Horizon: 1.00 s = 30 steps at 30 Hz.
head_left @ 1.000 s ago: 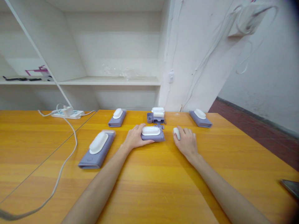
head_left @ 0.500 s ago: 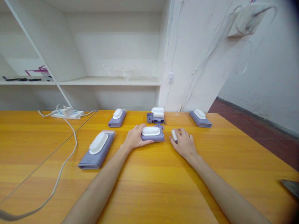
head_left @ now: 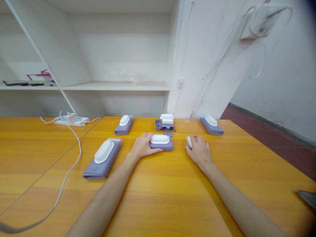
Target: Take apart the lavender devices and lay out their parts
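Observation:
My left hand rests on the orange table and grips the left end of a purple block with a white oval cap. My right hand lies a little to the right of it, fingers curled over a small white oval piece. Just behind the block sits a small purple holder carrying white pieces, with a small purple part in front of it.
Three more purple blocks with white caps lie around: near left, back left, back right. A white power strip with a trailing cable sits at far left. White shelves stand behind. A dark object lies at the right edge.
My right hand slid left toward the block with the white piece, then moved back right. The left hand and the block stayed put.

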{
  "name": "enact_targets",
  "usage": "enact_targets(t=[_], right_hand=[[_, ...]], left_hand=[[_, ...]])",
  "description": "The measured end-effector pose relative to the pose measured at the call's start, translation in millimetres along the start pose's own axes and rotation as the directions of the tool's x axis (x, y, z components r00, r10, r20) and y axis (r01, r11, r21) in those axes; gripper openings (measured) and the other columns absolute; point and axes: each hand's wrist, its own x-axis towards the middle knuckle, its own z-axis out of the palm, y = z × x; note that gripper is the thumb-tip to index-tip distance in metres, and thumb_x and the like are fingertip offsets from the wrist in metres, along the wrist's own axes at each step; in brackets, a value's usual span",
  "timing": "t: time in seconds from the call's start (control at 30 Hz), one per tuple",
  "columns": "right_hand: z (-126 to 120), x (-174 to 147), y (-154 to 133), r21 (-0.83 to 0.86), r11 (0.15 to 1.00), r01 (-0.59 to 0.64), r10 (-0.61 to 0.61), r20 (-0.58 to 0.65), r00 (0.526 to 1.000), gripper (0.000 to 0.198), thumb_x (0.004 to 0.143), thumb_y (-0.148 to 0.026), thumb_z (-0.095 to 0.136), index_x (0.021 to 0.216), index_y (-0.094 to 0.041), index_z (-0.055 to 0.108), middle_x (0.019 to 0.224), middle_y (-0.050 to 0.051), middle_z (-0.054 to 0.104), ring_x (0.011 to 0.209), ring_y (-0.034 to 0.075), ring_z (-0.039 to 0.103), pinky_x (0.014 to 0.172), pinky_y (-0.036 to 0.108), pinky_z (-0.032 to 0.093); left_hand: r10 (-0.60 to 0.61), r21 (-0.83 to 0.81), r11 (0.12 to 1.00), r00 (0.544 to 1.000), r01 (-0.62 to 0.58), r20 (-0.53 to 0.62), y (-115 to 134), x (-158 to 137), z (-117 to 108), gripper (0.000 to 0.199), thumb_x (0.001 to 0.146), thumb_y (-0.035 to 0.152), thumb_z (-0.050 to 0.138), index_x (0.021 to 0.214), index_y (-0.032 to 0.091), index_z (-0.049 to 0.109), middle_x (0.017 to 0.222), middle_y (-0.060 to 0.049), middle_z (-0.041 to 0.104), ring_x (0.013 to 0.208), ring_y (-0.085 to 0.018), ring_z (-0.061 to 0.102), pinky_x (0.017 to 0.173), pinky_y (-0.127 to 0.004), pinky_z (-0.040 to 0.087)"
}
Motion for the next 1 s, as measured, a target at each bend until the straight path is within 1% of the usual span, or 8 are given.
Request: enact_targets(t=[0.13, 0.4, 0.6, 0.7, 0.77, 0.83, 0.9, 1.0], right_hand=[[-0.2, 0.5, 2.6, -0.024, 0.999, -0.037, 0.037, 0.006, 0.999, 0.033, 0.084, -0.032, 0.048, 0.111, -0.016, 0.055, 0.106, 0.015, 0.055, 0.09, 0.026, 0.051, 0.068, 0.033, 0.031], [0.5, 0.4, 3.8, -0.034, 0.996, -0.081, 0.08, -0.008, 0.997, 0.03, 0.084, -0.032, 0.048, 0.107, -0.015, 0.056, 0.105, 0.016, 0.055, 0.092, 0.028, 0.051, 0.068, 0.034, 0.031], [-1.2, 0.1, 2.9, -0.04, 0.993, -0.115, 0.115, 0.018, 0.993, 0.03, 0.083, -0.032, 0.049, 0.106, -0.015, 0.056, 0.105, 0.016, 0.056, 0.093, 0.028, 0.049, 0.07, 0.035, 0.03], [-4.5, 0.3, 1.7, -0.025, 0.993, -0.119, 0.118, -0.023, 0.993, 0.028, 0.083, -0.031, 0.049, 0.104, -0.015, 0.058, 0.107, 0.016, 0.056, 0.095, 0.029, 0.048, 0.073, 0.037, 0.029], [-7.1, 0.9, 0.3, 0.015, 0.995, -0.099, 0.1, -0.09, 0.991, 0.026, 0.085, -0.031, 0.047, 0.104, -0.016, 0.058, 0.11, 0.015, 0.056, 0.098, 0.029, 0.047, 0.077, 0.04, 0.029], [-9.6, 1.1, -2.1, 0.076, 0.996, -0.046, 0.057, -0.154, 0.986, 0.026, 0.087, -0.029, 0.045, 0.105, -0.017, 0.059, 0.111, 0.014, 0.056, 0.1, 0.028, 0.047, 0.082, 0.041, 0.029], [-11.6, 0.4, -5.9, 0.15, 0.988, 0.035, -0.006, -0.19, 0.982, 0.026, 0.088, -0.029, 0.044, 0.106, -0.016, 0.059, 0.109, 0.012, 0.057, 0.1, 0.027, 0.047, 0.084, 0.041, 0.03], [-14.0, -2.6, -14.3, 0.259, 0.948, 0.183, -0.134, -0.197, 0.971, 0.026, 0.089, -0.029, 0.044, 0.104, -0.016, 0.061, 0.103, 0.011, 0.059, 0.1, 0.025, 0.048, 0.086, 0.04, 0.033]], left_hand=[[0.016, -0.02, 1.0, 1.0, -0.016, 0.0, -0.8, -0.4, 0.7, 0.07, 0.064, 0.072, 0.057, 0.114, 0.024, 0.049, 0.11, -0.008, 0.059, 0.103, -0.027, 0.055, 0.084, -0.039, 0.045], [0.015, -0.034, 0.999, 1.0, -0.015, 0.001, -2.1, -0.1, 1.7, 0.072, 0.062, 0.072, 0.058, 0.114, 0.023, 0.049, 0.11, -0.009, 0.059, 0.103, -0.028, 0.055, 0.085, -0.04, 0.046], [0.017, -0.062, 0.998, 1.0, -0.018, -0.022, -1.9, -0.8, 2.5, 0.069, 0.065, 0.071, 0.058, 0.115, 0.023, 0.048, 0.109, -0.008, 0.059, 0.102, -0.027, 0.056, 0.085, -0.038, 0.045], [0.019, -0.071, 0.997, 0.999, -0.021, -0.029, -1.9, -0.8, 2.9, 0.068, 0.065, 0.07, 0.058, 0.114, 0.023, 0.048, 0.109, -0.008, 0.059, 0.102, -0.027, 0.055, 0.085, -0.038, 0.046], [0.025, -0.077, 0.997, 0.999, -0.027, -0.037, -1.8, -0.8, 3.1, 0.067, 0.066, 0.069, 0.058, 0.114, 0.023, 0.048, 0.109, -0.009, 0.059, 0.102, -0.027, 0.055, 0.085, -0.038, 0.046], [0.033, -0.084, 0.996, 0.998, -0.037, -0.047, -1.5, -0.8, 3.5, 0.067, 0.066, 0.068, 0.058, 0.114, 0.023, 0.048, 0.109, -0.009, 0.059, 0.102, -0.027, 0.055, 0.085, -0.038, 0.046], [0.043, -0.09, 0.995, 0.997, -0.048, -0.063, -1.1, -0.6, 4.1, 0.067, 0.066, 0.068, 0.058, 0.114, 0.022, 0.047, 0.11, -0.009, 0.058, 0.103, -0.026, 0.055, 0.086, -0.038, 0.045], [0.055, -0.088, 0.994, 0.996, -0.062, -0.073, -0.7, -0.3, 4.8, 0.067, 0.067, 0.067, 0.059, 0.115, 0.021, 0.047, 0.11, -0.009, 0.058, 0.103, -0.026, 0.055, 0.087, -0.039, 0.045]])
